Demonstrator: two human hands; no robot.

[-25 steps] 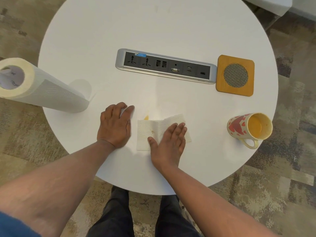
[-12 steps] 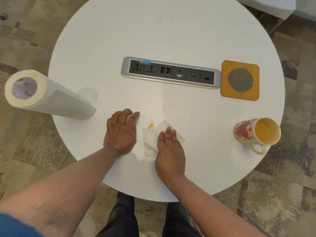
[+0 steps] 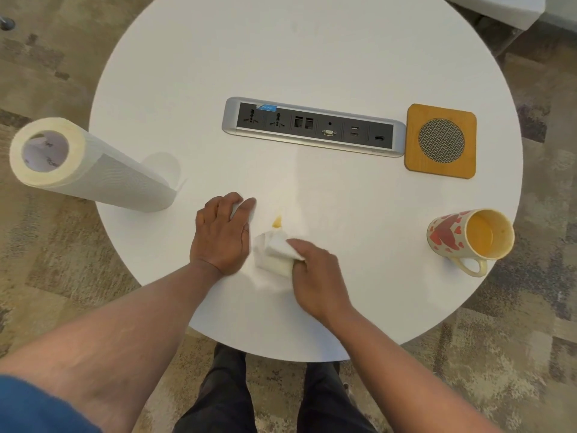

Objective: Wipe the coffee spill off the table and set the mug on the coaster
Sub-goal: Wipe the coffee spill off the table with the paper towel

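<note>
Fingers of your right hand [image 3: 315,273] curl round the crumpled paper towel [image 3: 274,254], just below the coffee spot [image 3: 276,221]; left hand [image 3: 221,232] rests flat on the table [image 3: 312,57], fingers relaxed. Towel: soft, light, absorbent; keep it bunched. Mug [image 3: 470,237]: ceramic, rigid, prob. breakable; take by handle. Coaster [image 3: 440,140] well apart from it. Count: 1 mug, 1 coaster, 1 towel roll [image 3: 93,170].

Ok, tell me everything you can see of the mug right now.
The mug lies tipped on its side near the table's right edge, mouth facing the camera's right. It looks ceramic: cream outside with red and pink hearts, yellow-orange inside, with no pooled liquid visible. Its pale yellow handle points toward the near edge. It lies below the coaster, apart from it. Neither hand touches it.
</note>
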